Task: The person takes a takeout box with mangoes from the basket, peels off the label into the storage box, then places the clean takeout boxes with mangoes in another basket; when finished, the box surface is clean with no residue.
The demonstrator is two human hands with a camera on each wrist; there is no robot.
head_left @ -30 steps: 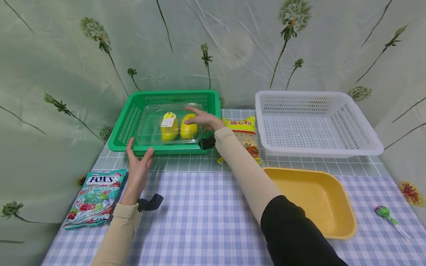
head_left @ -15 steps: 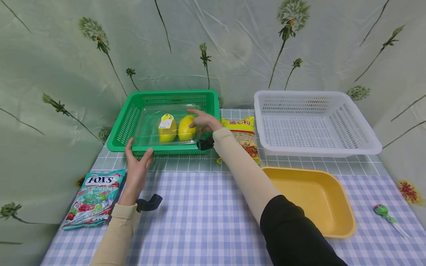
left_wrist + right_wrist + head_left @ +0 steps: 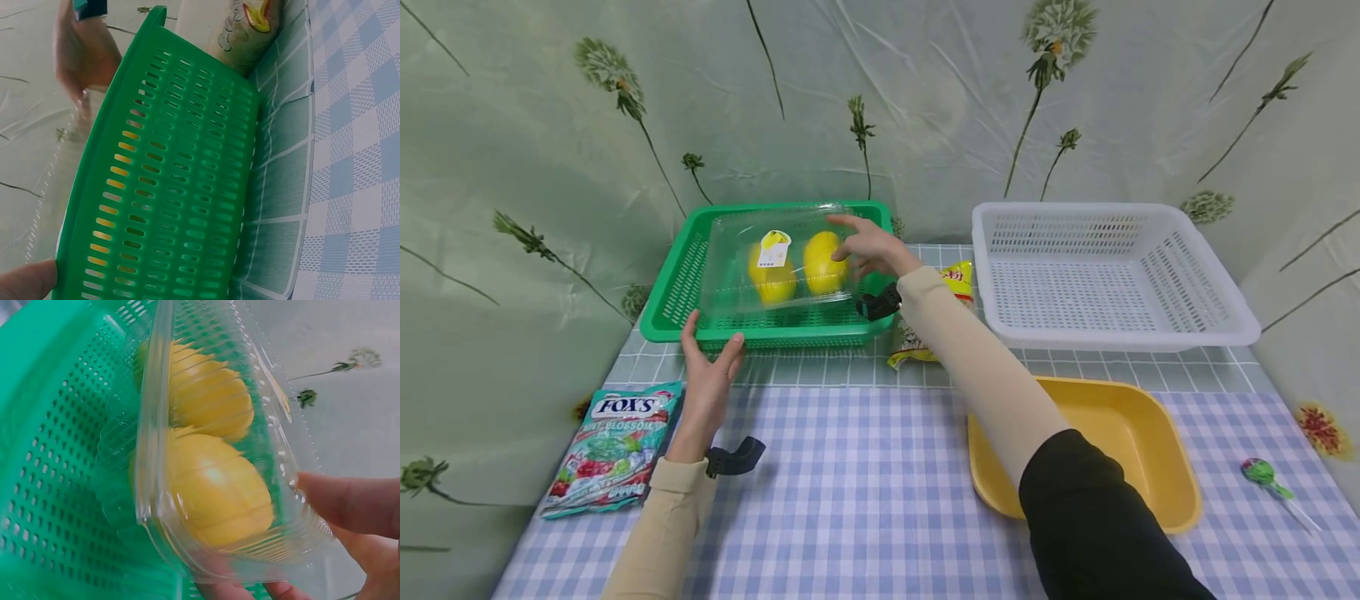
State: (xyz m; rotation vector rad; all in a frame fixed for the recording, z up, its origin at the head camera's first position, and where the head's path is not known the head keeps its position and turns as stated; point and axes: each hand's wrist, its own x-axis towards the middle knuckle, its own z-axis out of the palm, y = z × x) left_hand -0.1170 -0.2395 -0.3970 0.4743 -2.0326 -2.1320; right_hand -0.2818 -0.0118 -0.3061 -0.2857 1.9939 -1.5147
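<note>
My right hand (image 3: 872,246) grips the right end of a clear plastic clamshell box (image 3: 726,250), thumb on one face and fingers underneath in the right wrist view. Two yellow fruits, lemon-like, lie inside it; one (image 3: 219,487) is close to the fingers. A white label (image 3: 773,250) sticks to the lid. The box is raised and tilted over the green basket (image 3: 760,337), its top edge overlapping the basket's back rim. At the front left of that basket, my left hand (image 3: 707,387) rests at the rim, thumb and fingers spread; its fingertip (image 3: 31,281) touches the rim in the left wrist view.
A yellow pasta bag (image 3: 913,346) lies right of the green basket, partly behind my right arm. Farther right are a white basket (image 3: 1120,340) and a yellow tray (image 3: 1120,450). A FOX'S candy bag (image 3: 613,450) lies at left, a lollipop (image 3: 1262,473) at far right.
My right hand has lifted the clamshell box up from the green basket's floor, tilting it and shifting it toward the back. The left hand has stayed at the rim.
</note>
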